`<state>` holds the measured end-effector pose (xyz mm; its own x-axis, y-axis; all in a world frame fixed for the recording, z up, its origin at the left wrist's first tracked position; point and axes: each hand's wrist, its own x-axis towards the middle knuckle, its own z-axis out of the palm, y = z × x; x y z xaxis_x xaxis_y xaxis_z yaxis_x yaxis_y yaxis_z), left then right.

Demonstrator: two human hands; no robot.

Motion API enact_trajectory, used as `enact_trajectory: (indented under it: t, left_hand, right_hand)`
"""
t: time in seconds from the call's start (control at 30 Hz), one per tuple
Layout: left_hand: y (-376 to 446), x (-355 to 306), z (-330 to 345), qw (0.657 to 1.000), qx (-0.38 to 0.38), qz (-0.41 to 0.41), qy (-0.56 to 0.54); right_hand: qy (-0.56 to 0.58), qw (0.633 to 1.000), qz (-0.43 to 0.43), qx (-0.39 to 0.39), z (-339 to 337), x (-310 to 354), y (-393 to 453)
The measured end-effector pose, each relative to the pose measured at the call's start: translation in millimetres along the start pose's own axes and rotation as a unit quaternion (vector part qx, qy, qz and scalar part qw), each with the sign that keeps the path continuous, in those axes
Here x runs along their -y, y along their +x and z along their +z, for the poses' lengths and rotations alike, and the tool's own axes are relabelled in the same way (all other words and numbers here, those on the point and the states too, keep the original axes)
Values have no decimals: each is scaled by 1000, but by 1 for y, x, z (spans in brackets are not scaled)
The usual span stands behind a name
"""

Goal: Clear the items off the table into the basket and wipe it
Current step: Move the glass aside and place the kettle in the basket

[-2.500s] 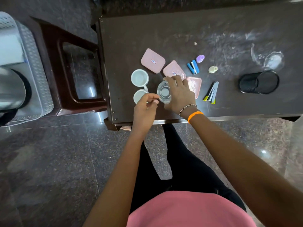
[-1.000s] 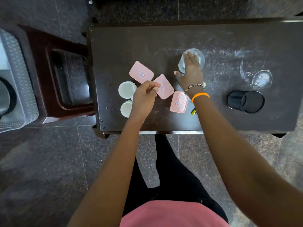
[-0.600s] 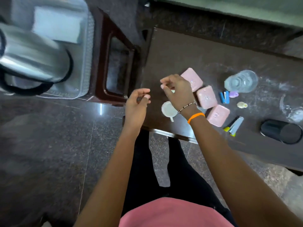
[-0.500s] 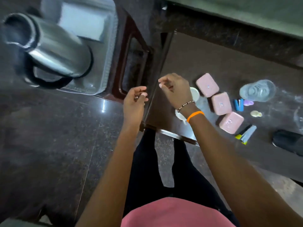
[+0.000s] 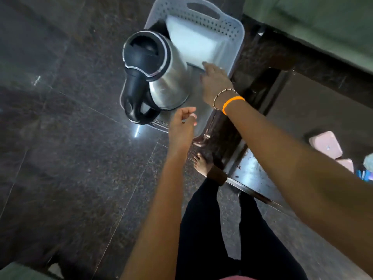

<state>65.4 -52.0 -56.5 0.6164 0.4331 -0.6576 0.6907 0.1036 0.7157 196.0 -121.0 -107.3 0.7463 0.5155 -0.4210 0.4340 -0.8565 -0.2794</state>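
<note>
The pale grey perforated basket (image 5: pixel 232 31) stands on a dark wooden stool (image 5: pixel 222 126) left of the table (image 5: pixel 252 174). Inside it are a steel kettle with a black lid and handle (image 5: pixel 161 77) and a white folded item (image 5: pixel 193 41). My right hand (image 5: pixel 215 83), with an orange band on its wrist, reaches down inside the basket beside the kettle, fingers stretched toward the white item; nothing shows in it. My left hand (image 5: pixel 181 128) hovers over the basket's near rim, fingers curled into a pinch. Two pink boxes (image 5: pixel 325 144) (image 5: pixel 347 164) lie on the table at the right edge.
A blue item (image 5: pixel 364 174) and part of a clear glass (image 5: pixel 369 162) show at the far right. My bare foot (image 5: pixel 201 164) stands by the stool's leg. Dark polished stone floor (image 5: pixel 70 138) spreads to the left. A green surface (image 5: pixel 323 21) fills the top right.
The view swung left from the table to the basket. My right hand left the table and went down into the basket; my left hand followed to the basket's near rim.
</note>
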Motion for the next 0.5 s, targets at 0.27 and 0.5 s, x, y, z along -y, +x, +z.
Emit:
enact_trajectory:
  t: [0.27, 0.5]
  left_hand:
    - [26, 7, -13, 999, 37, -16, 9]
    - [14, -9, -6, 999, 48, 20, -1]
  right_hand:
    - [-61, 992, 43, 105, 11, -8, 57]
    - [244, 950, 106, -162, -21, -7, 21]
